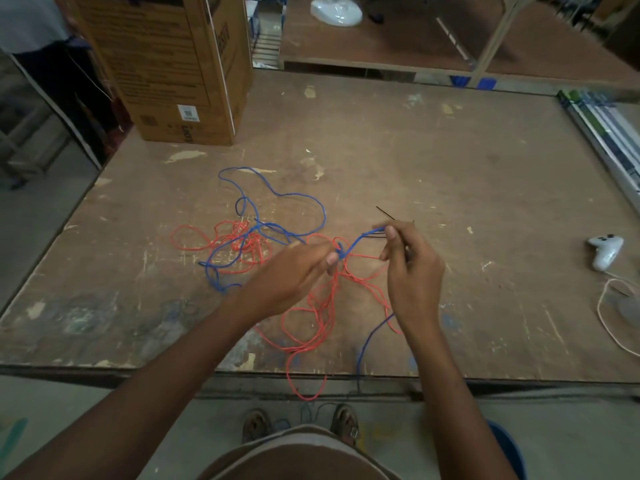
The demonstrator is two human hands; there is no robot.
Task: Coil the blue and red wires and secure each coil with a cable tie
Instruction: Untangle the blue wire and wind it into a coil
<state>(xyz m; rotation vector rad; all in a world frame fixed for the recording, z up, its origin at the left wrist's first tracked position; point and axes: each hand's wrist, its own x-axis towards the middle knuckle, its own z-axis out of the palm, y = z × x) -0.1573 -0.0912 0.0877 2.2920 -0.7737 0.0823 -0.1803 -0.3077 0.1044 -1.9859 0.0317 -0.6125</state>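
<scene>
The blue wire (277, 195) and the red wire (322, 306) lay tangled together on the counter (450, 161), neither one coiled. Blue loops spread toward the far left of the tangle, red loops sat in a cluster beneath them and trailed toward the near edge, where a red loop and a blue strand hung over the side. The step in hand looked like the very start: separating the blue wire from the red before any coiling.

The left hand (298, 271) had its grip closed to a pinch at a small knot where blue crossed red, fingertips pressed together on the strands. The right hand (412, 265) held a short stretch of the blue wire between thumb and forefinger, raised a little off the counter; its other fingers were loosely curled. A thin black cable tie (384, 213) showed just beyond the right fingertips, but whether that hand also held it or it simply lay on the counter behind could not be told.

The next move would probably call for drawing the blue strand free of the red at the crossing, keeping the pull gentle so the knot loosens instead of tightening, then gathering blue into even loops.
</scene>
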